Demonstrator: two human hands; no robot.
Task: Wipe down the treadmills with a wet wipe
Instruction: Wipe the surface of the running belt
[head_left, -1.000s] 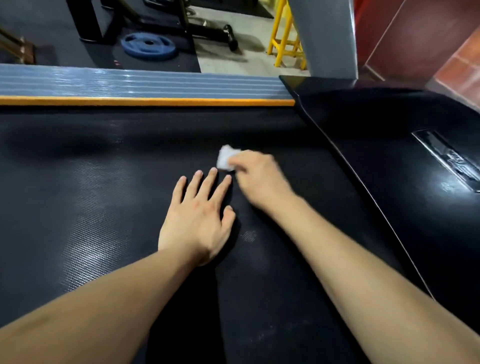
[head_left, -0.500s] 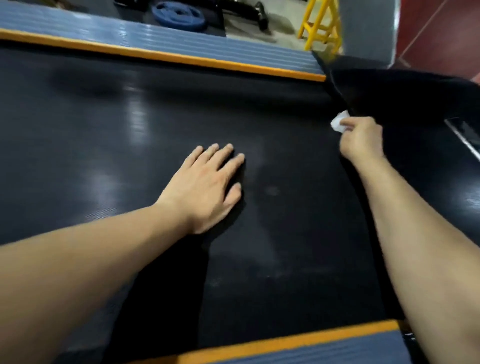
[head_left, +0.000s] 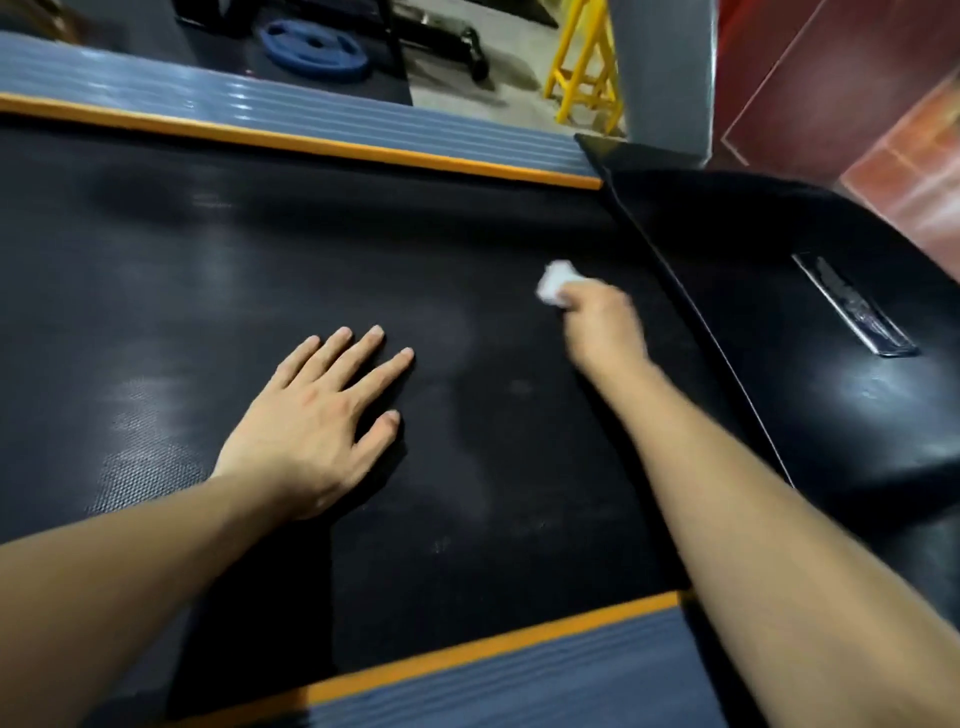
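The right hand (head_left: 602, 327) has pulled back from the edge of the black motor cover (head_left: 831, 364), where it was 0.5 s ago, and now sits out on the treadmill belt (head_left: 260, 249) again, blurred with motion. It grips the wadded white wet wipe (head_left: 557, 282) in curled fingers, pressing it to the belt near the cover's edge. That reads as a side-to-side sweep across the front part of the belt, so wiping is under way, not finished; faint smears nearer the body look still undone.

The left hand (head_left: 317, 426) has stayed flat on the belt, fingers straight and spread, holding nothing, just bracing.

Orange-edged grey side rails (head_left: 322, 124) run along both sides of the belt. Beyond lie a blue weight plate (head_left: 317, 49) and a yellow stool (head_left: 587, 73), well apart. Nothing blocks the wipe's path except the braced left hand itself.
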